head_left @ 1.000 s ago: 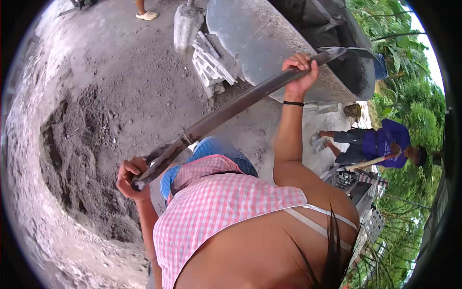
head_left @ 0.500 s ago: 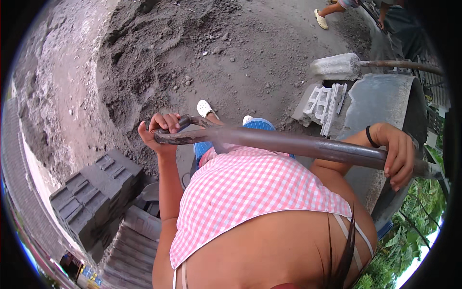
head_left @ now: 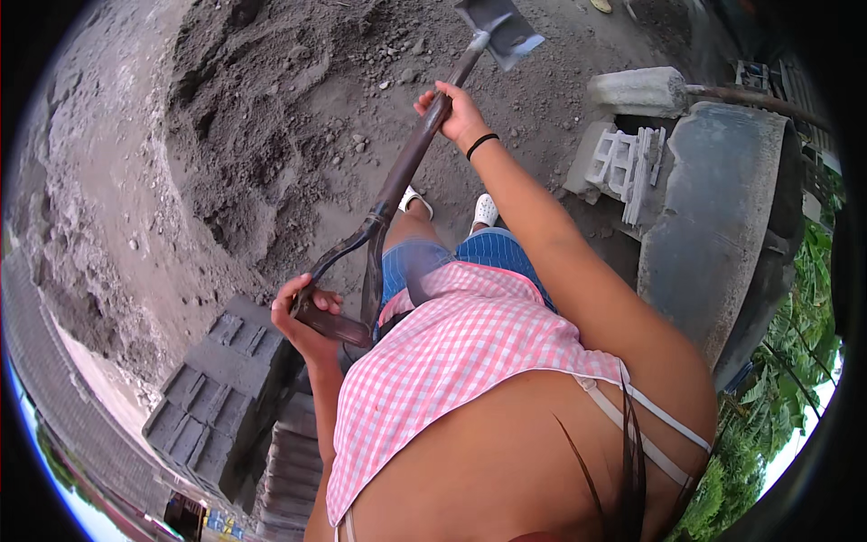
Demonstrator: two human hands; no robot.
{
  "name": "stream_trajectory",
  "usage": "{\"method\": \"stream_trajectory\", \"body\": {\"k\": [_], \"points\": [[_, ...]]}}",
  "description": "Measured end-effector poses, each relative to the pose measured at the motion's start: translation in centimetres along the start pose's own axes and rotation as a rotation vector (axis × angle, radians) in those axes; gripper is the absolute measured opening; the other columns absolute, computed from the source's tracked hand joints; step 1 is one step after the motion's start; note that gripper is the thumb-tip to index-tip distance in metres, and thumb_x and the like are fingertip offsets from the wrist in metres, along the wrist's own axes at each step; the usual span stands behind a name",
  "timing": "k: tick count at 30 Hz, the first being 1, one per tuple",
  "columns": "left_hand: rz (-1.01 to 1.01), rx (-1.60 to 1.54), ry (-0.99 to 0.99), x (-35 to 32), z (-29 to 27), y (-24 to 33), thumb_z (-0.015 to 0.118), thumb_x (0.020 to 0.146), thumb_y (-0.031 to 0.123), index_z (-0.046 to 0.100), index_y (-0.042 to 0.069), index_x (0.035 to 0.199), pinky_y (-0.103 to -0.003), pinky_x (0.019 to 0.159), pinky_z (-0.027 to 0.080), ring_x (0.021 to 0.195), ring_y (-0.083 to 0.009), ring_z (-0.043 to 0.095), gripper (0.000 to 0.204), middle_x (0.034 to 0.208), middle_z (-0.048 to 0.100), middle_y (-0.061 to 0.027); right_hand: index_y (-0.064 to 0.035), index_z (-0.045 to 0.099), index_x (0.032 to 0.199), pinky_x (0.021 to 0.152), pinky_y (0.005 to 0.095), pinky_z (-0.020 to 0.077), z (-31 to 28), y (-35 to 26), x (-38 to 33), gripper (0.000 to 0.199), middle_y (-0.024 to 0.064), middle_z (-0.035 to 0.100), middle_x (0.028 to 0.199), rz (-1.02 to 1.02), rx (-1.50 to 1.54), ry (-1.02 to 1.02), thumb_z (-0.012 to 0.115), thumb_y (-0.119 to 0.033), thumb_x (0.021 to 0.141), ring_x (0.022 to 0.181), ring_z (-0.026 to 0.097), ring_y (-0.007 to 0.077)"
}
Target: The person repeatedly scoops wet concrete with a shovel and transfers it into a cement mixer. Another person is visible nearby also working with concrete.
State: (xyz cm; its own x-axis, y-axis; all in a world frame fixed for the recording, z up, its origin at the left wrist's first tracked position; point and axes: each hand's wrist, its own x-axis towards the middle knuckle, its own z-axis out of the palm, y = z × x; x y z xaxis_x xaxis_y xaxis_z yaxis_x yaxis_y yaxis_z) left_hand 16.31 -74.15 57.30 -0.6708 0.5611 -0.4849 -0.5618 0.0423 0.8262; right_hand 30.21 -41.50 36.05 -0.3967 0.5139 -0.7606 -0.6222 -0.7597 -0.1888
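Observation:
A shovel (head_left: 402,176) with a dark handle slants across in front of me, its flat metal blade (head_left: 508,34) up at the far end over the ground. My left hand (head_left: 307,312) is wrapped round the D-shaped grip at the near end, close to my waist. Higher up the shaft, my right hand (head_left: 452,113), with a black band at its wrist, grips just below the blade. The blade carries no visible load. Beyond and to the left of the shaft lies a heap of dark grey sand (head_left: 253,117) with small stones.
Stacked grey concrete blocks (head_left: 217,379) stand close on my left. To the right are a broken hollow block (head_left: 623,163), a large metal sheet (head_left: 713,208) and a whitish block-like lump (head_left: 637,92) beside a long handle. Green plants (head_left: 768,397) grow at the lower right.
My right hand has swung from the right to far ahead, turning the shovel from crosswise to pointing forward, so its blade shows. My left hand has come lower and nearer, still on the grip.

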Motion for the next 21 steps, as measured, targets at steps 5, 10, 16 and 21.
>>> {"method": "stream_trajectory", "body": {"k": [5,10,16,21], "points": [[-0.077,0.144,0.059,3.9,7.8,0.8,0.038,0.092,0.045,0.057,0.002,0.091,-0.028,0.055,0.047,0.052,-0.0148,0.051,0.047,0.061,0.049,-0.0049,-0.0013,0.039,0.1,0.075,0.0467,0.0515,-4.5,8.4,0.9,0.028,0.0125,0.049,0.084,0.159,0.025,0.166,0.056,-0.012,0.081,0.078,0.057,0.0318],[-0.143,0.431,-0.197,7.9,13.3,-3.0,0.037,0.094,0.037,0.059,0.001,0.094,-0.022,0.048,0.044,0.053,-0.0113,0.055,0.043,0.061,0.052,-0.0031,-0.0049,0.043,0.096,0.077,0.0437,0.0502,-6.4,9.3,-3.7,0.025,0.0126,0.048,0.09,0.038,-0.041,0.181,0.06,-0.013,0.079,0.082,0.056,0.0312],[-0.122,0.658,-0.387,9.0,14.5,-4.4,0.036,0.093,0.028,0.063,0.001,0.097,-0.026,0.052,0.042,0.057,-0.0102,0.056,0.038,0.063,0.057,-0.003,-0.0068,0.049,0.099,0.078,0.0372,0.0468,-7.6,4.9,-11.7,0.025,0.0157,0.057,0.097,0.333,-0.005,-0.08,0.057,-0.023,0.082,0.089,0.058,0.0304],[0.117,1.22,-0.684,6.7,18.2,-4.6,0.031,0.093,0.034,0.058,-0.001,0.105,-0.028,0.059,0.048,0.06,-0.0174,0.061,0.046,0.066,0.06,-0.0104,0.0023,0.047,0.112,0.086,0.0397,0.0454,-7.5,1.2,-21.9,0.05,0.0221,0.057,0.105,0.403,-0.106,-0.242,0.053,-0.039,0.084,0.092,0.059,0.0321]]}}
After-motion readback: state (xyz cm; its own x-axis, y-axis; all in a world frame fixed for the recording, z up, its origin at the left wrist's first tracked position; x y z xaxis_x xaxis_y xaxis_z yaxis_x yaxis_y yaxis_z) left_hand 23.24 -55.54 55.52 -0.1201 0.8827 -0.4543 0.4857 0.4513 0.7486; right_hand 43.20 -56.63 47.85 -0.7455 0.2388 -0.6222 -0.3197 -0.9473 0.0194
